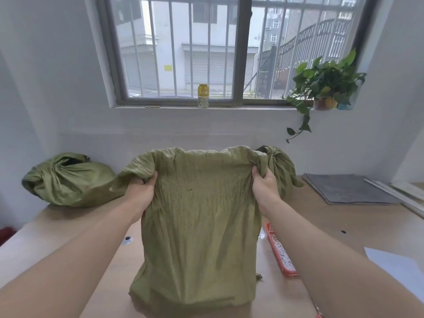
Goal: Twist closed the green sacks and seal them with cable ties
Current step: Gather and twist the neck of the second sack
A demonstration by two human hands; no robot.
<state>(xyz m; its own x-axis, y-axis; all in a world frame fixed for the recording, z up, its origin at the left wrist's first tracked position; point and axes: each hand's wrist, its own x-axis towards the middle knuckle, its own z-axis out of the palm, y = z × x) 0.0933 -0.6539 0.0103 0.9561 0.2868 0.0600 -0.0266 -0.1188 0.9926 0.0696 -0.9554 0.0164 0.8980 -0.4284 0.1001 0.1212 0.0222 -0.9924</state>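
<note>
1. The middle green sack [197, 226] is held upright, with its base set on the table [321, 214] near the front edge. Its olive-green cloth is heavily creased. Its mouth is not twisted. The top edge is stretched wide between the two upper corners, which are gripped by the left hand [140, 191] and the right hand [265, 182].
2. The left green sack [68, 180] is laid on its side at the table's far left. Its neck is gathered into a bunch from which folds radiate. Whether a tie is fitted cannot be told.
3. The right green sack [283, 168] is set at the back, partly hidden behind the middle sack and the right hand. Its neck is drawn tight, and a thin band [272, 154] is seen round it.
</note>
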